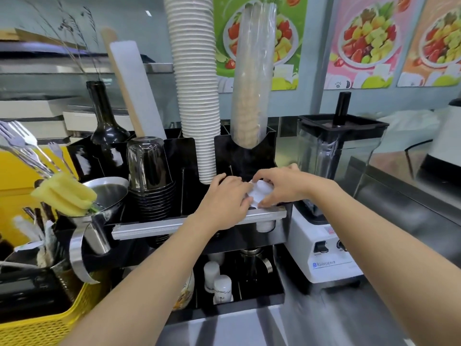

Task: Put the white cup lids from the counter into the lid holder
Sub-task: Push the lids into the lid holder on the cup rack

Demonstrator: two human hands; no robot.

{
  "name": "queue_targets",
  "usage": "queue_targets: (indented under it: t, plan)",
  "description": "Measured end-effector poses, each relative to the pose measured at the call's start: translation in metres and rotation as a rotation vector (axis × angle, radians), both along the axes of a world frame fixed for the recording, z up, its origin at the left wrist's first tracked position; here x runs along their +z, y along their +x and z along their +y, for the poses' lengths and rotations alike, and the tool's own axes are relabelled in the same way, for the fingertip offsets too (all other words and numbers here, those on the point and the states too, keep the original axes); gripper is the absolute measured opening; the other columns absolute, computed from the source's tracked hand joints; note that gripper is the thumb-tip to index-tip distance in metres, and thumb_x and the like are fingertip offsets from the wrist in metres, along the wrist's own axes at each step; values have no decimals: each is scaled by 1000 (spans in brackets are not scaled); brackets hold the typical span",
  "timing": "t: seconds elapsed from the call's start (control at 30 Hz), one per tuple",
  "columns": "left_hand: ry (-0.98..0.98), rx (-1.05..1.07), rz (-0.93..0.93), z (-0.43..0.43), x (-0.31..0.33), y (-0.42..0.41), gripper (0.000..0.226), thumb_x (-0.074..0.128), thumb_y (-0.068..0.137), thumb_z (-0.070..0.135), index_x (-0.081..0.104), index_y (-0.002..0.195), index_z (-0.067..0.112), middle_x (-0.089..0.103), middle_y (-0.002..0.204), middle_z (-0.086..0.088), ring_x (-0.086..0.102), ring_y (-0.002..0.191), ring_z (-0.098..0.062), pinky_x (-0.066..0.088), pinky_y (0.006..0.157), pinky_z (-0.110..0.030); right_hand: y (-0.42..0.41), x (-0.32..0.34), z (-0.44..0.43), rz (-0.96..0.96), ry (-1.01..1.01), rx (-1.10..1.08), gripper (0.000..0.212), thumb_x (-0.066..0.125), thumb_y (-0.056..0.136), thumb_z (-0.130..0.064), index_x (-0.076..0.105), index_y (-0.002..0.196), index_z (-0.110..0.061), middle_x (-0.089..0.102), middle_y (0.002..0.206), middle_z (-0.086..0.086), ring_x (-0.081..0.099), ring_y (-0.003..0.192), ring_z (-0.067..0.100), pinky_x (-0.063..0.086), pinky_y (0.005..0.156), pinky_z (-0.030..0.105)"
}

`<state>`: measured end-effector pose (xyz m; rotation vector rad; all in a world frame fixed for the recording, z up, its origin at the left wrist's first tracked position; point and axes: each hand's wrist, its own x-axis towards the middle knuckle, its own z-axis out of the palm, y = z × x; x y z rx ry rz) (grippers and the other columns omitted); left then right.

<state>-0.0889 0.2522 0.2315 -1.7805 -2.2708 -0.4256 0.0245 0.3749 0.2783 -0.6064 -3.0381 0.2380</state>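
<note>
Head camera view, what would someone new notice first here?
Probably the two bare hands, left hand and right hand, meeting mid-frame around the white plastic cup lids at the black acrylic lid holder. Just behind rises the tall stack of white ribbed paper cups, and at right stands the white-based blender with a clear jar.

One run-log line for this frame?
phase: placing | left hand + right hand: both on white lids | location: over black lid holder | release: not yet
</note>
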Motion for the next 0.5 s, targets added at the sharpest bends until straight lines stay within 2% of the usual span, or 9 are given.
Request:
queue_targets:
  t: [0.1,0.17,0.27,0.33,0.4,0.5]
  plan:
    - [-10,4,35,2,-2,-2,34,34,95,29,59,114,16,60,125,0,31,134,-13,7,114,-37,-4,-2,2,-39,5,4,56,63,79,-44,44,129,-28,51,99,-6,42,93,16,21,105,43]
    - [-38,1,78,2,-3,-2,38,29,96,27,61,114,15,61,123,2,31,133,-14,7,113,-38,-6,-2,4,-87,-25,-7,56,62,80,-44,43,131,-30,54,108,-4,42,96,16,21,105,43]
    - [-90,5,134,3,-3,-3,42,25,97,27,62,113,14,62,119,2,32,131,-14,5,113,-38,-12,1,5,-184,-106,-18,57,63,80,-41,42,132,-33,58,118,0,48,98,18,30,94,36]
    - [-106,9,157,3,-2,-4,44,24,97,27,64,108,13,63,115,3,33,129,-15,6,113,-38,-17,3,4,-237,-174,-13,58,64,80,-35,41,134,-30,58,109,-2,52,95,18,39,85,30]
    - [-115,3,184,2,0,-3,44,25,96,26,67,98,12,65,108,2,38,124,-16,10,112,-38,-21,1,3,-269,-165,-14,58,62,82,-31,40,135,-26,57,86,-7,52,80,14,41,72,26]
    - [-145,-8,225,2,5,0,42,26,94,22,65,83,10,61,86,0,43,97,-18,25,102,-34,-26,-4,3,-295,-124,-25,55,60,82,-28,42,135,-27,52,73,-4,46,63,10,35,57,22]
